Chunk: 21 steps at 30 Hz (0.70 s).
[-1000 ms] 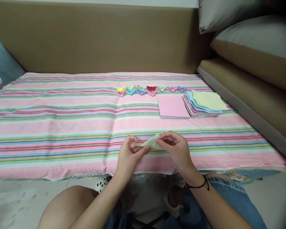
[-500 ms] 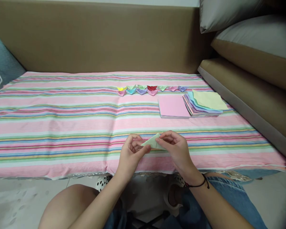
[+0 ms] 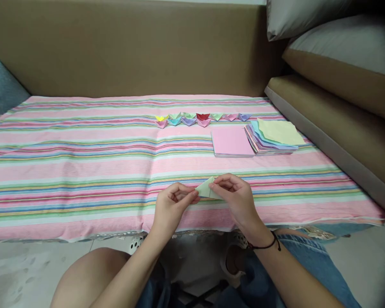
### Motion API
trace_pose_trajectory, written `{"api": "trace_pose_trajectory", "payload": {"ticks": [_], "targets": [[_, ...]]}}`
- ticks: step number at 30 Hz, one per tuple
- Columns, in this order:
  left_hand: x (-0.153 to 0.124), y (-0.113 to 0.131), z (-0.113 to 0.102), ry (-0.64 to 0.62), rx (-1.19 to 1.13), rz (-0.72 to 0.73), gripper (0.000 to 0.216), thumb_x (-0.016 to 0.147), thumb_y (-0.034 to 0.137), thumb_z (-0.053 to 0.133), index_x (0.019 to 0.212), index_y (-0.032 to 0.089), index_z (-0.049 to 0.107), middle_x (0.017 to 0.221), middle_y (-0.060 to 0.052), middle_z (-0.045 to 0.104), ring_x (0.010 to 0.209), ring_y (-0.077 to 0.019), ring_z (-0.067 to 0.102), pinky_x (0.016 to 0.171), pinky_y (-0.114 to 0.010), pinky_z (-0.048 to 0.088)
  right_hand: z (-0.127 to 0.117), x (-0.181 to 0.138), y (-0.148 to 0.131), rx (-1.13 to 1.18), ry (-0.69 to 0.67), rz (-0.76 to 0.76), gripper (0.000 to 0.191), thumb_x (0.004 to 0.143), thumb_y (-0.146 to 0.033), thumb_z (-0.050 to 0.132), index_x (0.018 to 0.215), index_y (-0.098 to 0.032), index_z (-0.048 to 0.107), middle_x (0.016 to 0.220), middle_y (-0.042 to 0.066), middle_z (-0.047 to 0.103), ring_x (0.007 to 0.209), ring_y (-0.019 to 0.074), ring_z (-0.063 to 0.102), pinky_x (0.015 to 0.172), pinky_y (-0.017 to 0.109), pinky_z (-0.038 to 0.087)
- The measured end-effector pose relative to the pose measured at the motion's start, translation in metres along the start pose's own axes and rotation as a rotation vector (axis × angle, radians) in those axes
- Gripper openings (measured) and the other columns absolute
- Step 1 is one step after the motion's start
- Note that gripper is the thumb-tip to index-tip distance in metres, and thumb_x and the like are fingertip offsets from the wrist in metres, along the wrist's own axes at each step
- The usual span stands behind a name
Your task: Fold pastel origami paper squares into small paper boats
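Observation:
A small pale green folded paper [image 3: 205,188], triangular in outline, is held up between my two hands above the near part of the striped cloth. My left hand [image 3: 175,203] pinches its left corner between thumb and fingers. On the other side, my right hand [image 3: 235,199] grips the paper near its top and right, thumb in front and fingers curled behind. The paper's right end is partly covered by that hand. A dark cord bracelet rings my right wrist.
Several small folded paper boats [image 3: 189,121] in various colours stand in rows at the back of the striped cloth [image 3: 83,171]. A pink paper stack [image 3: 232,141] lies beside a fanned multicoloured paper stack [image 3: 276,137]. Brown and grey cushions [image 3: 333,107] are piled on the right.
My left hand has closed its fingers and thumb onto the paper's left corner, shifting slightly left. The right hand keeps its hold. The whole view has shifted a little.

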<state>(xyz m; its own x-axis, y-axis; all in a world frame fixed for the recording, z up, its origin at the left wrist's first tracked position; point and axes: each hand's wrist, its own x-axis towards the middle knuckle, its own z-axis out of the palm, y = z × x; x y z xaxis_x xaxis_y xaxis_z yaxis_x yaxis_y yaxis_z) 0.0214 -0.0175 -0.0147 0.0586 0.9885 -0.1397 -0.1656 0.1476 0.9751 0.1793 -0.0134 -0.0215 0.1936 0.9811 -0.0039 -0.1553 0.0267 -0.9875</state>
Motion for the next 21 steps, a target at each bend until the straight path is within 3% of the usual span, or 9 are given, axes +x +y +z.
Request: {"api": "trace_pose_trajectory", "payload": {"ticks": [6,12,21], "targets": [[0.002,0.001,-0.003,-0.102,-0.1,-0.046,0.034,0.064,0.027,0.077,0.088,0.018,0.054,0.061,0.002,0.066,0.06,-0.0151,0.066,0.065,-0.028,0.054,0.0,0.0,0.0,0.012,-0.003,0.02,0.017,0.06,-0.026,0.076,0.065,-0.02,0.061,0.063,-0.001,0.065,0.058,0.0134,0.058,0.054,0.025,0.045],[-0.001,-0.002,0.003,-0.177,-0.088,-0.06,0.053,0.06,0.019,0.078,0.1,0.022,0.043,0.084,0.001,0.067,0.07,-0.0138,0.067,0.064,-0.021,0.049,0.001,-0.001,0.002,0.009,-0.022,0.008,0.015,0.063,-0.024,0.075,0.067,-0.02,0.062,0.064,0.0,0.064,0.059,0.0134,0.058,0.055,0.025,0.045],[-0.004,-0.006,0.007,-0.134,-0.028,-0.009,0.046,0.067,0.022,0.074,0.1,0.023,0.041,0.064,0.008,0.058,0.056,-0.0078,0.055,0.053,-0.017,0.04,0.004,-0.002,0.003,0.008,-0.058,0.012,0.013,0.064,-0.022,0.074,0.067,-0.019,0.061,0.064,-0.001,0.063,0.059,0.0123,0.057,0.054,0.023,0.044]]}}
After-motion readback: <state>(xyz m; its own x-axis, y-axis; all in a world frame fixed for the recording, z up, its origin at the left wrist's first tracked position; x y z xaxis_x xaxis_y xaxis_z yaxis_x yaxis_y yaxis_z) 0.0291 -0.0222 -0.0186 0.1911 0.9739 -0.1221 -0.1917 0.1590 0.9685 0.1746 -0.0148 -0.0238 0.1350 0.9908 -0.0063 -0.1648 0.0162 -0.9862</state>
